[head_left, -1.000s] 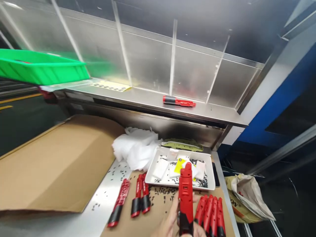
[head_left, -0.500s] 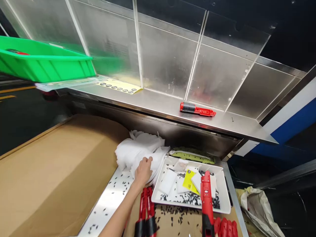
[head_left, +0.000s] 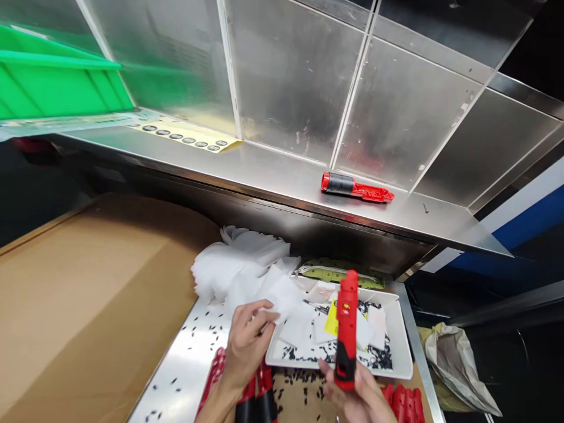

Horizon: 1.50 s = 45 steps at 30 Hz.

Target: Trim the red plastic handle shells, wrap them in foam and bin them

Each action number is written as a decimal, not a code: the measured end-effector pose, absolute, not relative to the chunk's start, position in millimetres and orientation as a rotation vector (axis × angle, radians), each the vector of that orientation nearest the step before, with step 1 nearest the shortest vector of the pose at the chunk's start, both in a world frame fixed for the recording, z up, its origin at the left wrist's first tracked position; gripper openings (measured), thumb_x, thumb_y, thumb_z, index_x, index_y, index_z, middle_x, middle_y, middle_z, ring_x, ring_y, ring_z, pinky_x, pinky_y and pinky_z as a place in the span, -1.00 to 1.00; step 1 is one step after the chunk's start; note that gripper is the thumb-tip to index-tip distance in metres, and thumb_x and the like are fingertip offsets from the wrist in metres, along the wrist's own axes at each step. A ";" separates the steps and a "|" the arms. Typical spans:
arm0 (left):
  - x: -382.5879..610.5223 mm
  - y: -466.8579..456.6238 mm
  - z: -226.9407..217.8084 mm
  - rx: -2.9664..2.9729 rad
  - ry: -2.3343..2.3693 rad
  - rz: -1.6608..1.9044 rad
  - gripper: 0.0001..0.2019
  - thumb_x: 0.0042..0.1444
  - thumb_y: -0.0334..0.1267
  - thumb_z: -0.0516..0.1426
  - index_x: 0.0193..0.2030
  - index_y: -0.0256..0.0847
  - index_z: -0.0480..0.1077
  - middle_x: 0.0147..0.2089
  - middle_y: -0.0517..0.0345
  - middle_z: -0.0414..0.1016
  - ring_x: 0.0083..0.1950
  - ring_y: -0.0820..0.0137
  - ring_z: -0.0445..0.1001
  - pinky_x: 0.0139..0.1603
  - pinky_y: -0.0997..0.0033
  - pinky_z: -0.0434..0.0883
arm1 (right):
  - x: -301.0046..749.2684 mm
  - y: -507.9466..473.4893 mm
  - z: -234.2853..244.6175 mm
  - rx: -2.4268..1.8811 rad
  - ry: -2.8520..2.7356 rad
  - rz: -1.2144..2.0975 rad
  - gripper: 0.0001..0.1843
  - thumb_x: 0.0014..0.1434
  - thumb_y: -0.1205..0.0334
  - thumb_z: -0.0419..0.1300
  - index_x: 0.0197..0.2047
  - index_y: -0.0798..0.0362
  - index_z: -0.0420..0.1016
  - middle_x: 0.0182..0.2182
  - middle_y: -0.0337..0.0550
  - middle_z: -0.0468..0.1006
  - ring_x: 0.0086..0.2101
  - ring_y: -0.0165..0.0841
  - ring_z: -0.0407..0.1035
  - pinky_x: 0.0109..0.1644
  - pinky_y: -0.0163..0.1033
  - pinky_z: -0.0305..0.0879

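My left hand [head_left: 249, 343] pinches the edge of a thin white foam sheet [head_left: 282, 291], which may be a sleeve. Behind it lies a heap of similar white foam sheets [head_left: 233, 264]. Upright in my right hand [head_left: 356, 396] is a red-and-black tool body [head_left: 348, 311], gripped near its black lower end. The tool body stands in front of a white tray [head_left: 405, 352] that holds small black pieces, white pads and a yellow label. Below my left forearm are several red-and-black tool bodies [head_left: 264, 388], partly hidden.
A large cardboard box [head_left: 97, 305] takes up the left. On the steel shelf [head_left: 273, 170] lie another red-and-black part [head_left: 356, 188], a screw [head_left: 425, 208] and a yellow sticker sheet [head_left: 189, 136]. A green bin [head_left: 66, 88] is at far left. Red parts [head_left: 403, 402] sit at lower right.
My left hand has drawn a foam sheet from the heap toward me. My right hand has come into view, raising the tool body and shifting it left. The view has turned slightly.
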State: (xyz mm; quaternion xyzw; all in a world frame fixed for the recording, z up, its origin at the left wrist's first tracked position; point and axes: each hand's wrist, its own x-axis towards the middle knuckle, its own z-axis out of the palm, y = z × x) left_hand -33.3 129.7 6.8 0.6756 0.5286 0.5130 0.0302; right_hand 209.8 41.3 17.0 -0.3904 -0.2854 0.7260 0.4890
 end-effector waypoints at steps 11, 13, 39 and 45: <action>27.0 51.4 6.2 1.418 1.426 1.659 -0.76 0.01 -0.27 0.28 -0.14 -0.03 0.48 -0.29 0.17 0.36 -0.29 0.33 0.41 -0.24 0.37 0.41 | 206.1 100.1 51.9 -0.863 -0.914 1.767 -0.50 -0.04 -0.07 0.44 -0.13 0.11 0.62 -0.27 -0.07 0.64 -0.18 -0.25 0.48 0.04 -0.14 0.29; 44.6 36.6 8.6 0.818 1.312 1.471 -0.75 0.07 -0.08 0.24 -0.15 -0.11 0.45 -0.30 0.13 0.44 -0.28 0.31 0.46 -0.26 0.35 0.45 | 211.0 93.9 49.4 -0.878 -0.942 1.730 -0.48 -0.04 -0.11 0.43 -0.12 0.11 0.63 -0.27 -0.07 0.64 -0.15 -0.23 0.48 0.08 -0.13 0.28; 102.9 48.7 53.1 0.263 0.865 1.276 -0.64 -0.12 -0.38 0.39 -0.13 -0.20 0.48 -0.20 0.11 0.67 -0.04 0.20 0.59 0.04 0.28 0.52 | 269.9 -52.9 18.1 -1.529 -1.290 0.059 -0.60 -0.01 0.14 0.44 -0.06 -0.20 0.60 -0.20 -0.13 0.64 -0.08 0.02 0.43 0.33 0.32 -0.13; 107.0 32.1 51.8 0.432 0.754 1.143 -0.33 -0.24 -0.07 0.45 0.04 -0.24 0.42 -0.07 -0.08 0.64 0.08 0.02 0.52 0.13 0.12 0.44 | 265.6 -48.4 42.6 -1.555 -1.386 0.085 -0.70 0.01 0.01 0.42 -0.16 -0.16 0.60 -0.19 -0.13 0.63 -0.08 -0.03 0.44 0.36 0.30 -0.18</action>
